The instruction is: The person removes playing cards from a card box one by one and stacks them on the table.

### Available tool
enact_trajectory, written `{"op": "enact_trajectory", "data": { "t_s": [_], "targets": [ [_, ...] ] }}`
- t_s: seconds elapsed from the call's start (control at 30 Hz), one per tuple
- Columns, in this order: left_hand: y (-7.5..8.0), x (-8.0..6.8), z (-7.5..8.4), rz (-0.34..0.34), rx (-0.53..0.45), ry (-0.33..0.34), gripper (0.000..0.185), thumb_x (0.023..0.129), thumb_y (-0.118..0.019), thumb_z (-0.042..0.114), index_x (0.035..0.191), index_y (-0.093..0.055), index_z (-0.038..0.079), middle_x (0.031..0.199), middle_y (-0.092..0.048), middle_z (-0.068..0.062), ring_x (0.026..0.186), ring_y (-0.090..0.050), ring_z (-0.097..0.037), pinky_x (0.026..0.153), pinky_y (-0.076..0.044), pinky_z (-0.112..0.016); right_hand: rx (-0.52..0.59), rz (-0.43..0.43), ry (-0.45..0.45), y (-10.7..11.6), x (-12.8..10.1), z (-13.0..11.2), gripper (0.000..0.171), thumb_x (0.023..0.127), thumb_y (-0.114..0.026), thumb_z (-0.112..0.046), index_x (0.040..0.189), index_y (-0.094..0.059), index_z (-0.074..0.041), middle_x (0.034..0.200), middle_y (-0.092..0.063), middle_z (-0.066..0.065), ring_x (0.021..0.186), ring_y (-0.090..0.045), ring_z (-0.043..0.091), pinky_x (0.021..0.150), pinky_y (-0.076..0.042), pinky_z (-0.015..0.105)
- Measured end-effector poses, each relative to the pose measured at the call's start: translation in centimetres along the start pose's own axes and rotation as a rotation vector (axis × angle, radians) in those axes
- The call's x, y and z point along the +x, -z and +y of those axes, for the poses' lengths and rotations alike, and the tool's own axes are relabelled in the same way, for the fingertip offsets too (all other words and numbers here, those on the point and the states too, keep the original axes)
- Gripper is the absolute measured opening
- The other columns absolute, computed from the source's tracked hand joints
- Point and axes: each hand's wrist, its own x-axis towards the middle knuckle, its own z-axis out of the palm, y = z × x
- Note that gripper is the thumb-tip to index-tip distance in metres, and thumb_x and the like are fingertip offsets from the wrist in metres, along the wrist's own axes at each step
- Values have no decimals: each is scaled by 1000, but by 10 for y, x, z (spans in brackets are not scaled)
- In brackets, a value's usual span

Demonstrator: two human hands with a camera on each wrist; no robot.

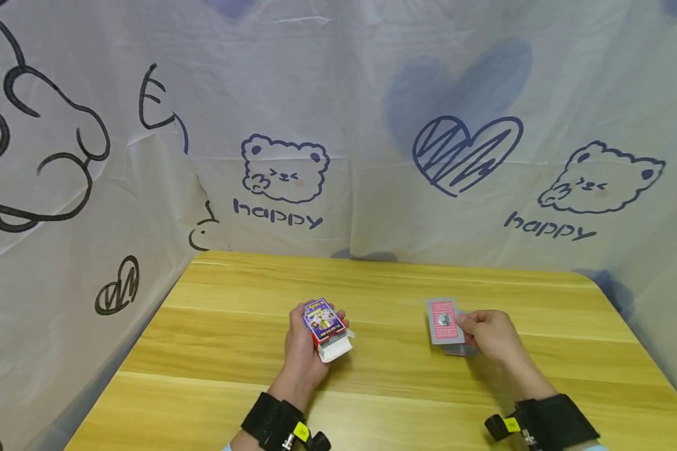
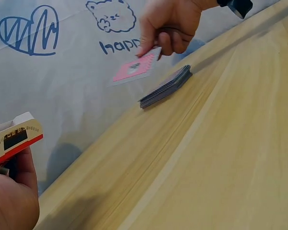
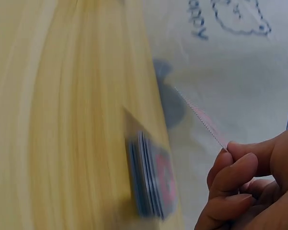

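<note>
what seems to be 1 red-and-white card (image 1: 443, 321) is pinched in the right hand (image 1: 493, 335), just above a card stack (image 2: 165, 88) on the wooden table (image 1: 383, 407). well apart, the left hand (image 1: 303, 356) grips a purple box (image 1: 323, 318), its white flap (image 1: 335, 350) open. behind hangs a cloth (image 1: 367, 113) with drawn bears (image 1: 284, 169).

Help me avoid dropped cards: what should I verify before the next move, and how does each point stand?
1. Right hand pinches the pink-backed rectangular playing card: ok.
2. That card is clear of the low, rectangular stack of playing cards: ok, the left wrist view shows a gap.
3. The stack rests on the yellow wood-grain table: ok.
4. Left hand holds the purple-and-red cardboard box: ok.
5. The box's white flap is open: ok.
6. The box is empty: cannot tell, its inside is mostly hidden.
</note>
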Motion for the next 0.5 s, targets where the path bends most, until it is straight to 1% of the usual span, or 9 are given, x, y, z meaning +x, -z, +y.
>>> {"op": "enact_trajectory", "data": {
  "t_s": [0.1, 0.2, 0.33, 0.37, 0.5],
  "targets": [
    [0, 0, 0, 2, 9, -1, 49, 113, -29, 48, 148, -35, 14, 139, -56, -17, 109, -72, -23, 96, -62, -43, -37, 4, -22, 12, 5, 9, 34, 111, -53, -23, 95, -68, 4, 66, -51, 1, 59, -42, 17, 53, -35, 31],
    [1, 1, 0, 0, 14, 2, 49, 113, -29, 48, 147, -36, 14, 140, -54, -17, 109, -72, -23, 97, -62, -43, 8, -15, -61, 17, 9, 16, 31, 111, -52, -20, 98, -67, 5, 64, -49, 0, 56, -39, 15, 51, -36, 30],
    [1, 1, -1, -6, 17, 10, 49, 113, -29, 48, 149, -34, 14, 144, -52, -18, 109, -71, -24, 98, -61, -45, 72, -41, -101, 19, 13, 22, 30, 110, -53, -18, 95, -65, 4, 63, -46, -1, 54, -36, 14, 51, -35, 30],
    [1, 1, -1, -8, 19, 12, 49, 114, -28, 47, 150, -33, 15, 144, -52, -19, 109, -71, -24, 98, -61, -45, 74, -42, -102, 20, 14, 23, 30, 110, -53, -18, 95, -66, 4, 63, -46, -1, 55, -36, 14, 52, -35, 30],
    [0, 1, -2, -14, 21, 19, 49, 114, -27, 47, 150, -32, 14, 145, -50, -19, 107, -71, -23, 96, -62, -43, 65, -36, -120, 20, 15, 27, 32, 110, -54, -20, 104, -67, 8, 70, -51, 2, 62, -42, 17, 57, -37, 32]
  ]
}}
